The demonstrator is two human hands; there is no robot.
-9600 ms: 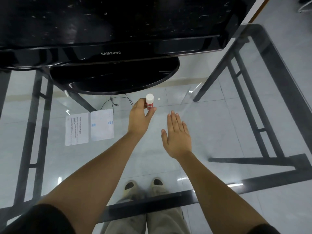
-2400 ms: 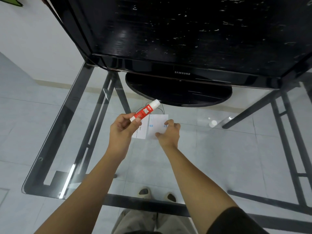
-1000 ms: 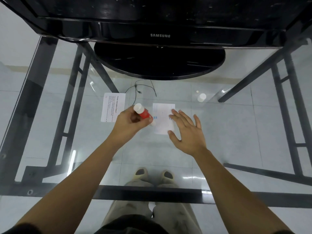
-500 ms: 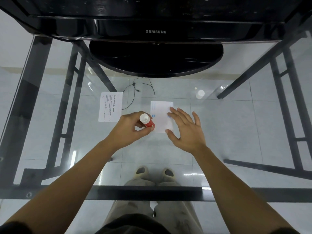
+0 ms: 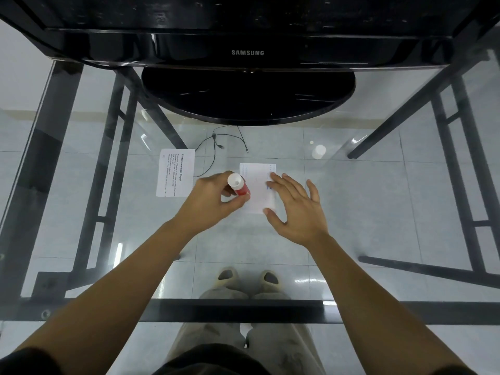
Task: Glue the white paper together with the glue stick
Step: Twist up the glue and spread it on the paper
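Note:
My left hand grips a red glue stick with a white end, its lower tip down at the left edge of a small white paper lying on the glass table. My right hand lies with straight fingers on the right side of that paper, holding it flat. A second white paper with printed text lies to the left, apart from both hands. The glue stick's white cap stands on the glass at the back right.
A black Samsung monitor on a round black stand fills the back of the glass table. The table's black front rail runs across near me. Below the glass are a cable, floor tiles and my feet.
Over the last second my left hand slid the glue stick a little nearer to me along the paper's left edge. My right hand stays on the paper.

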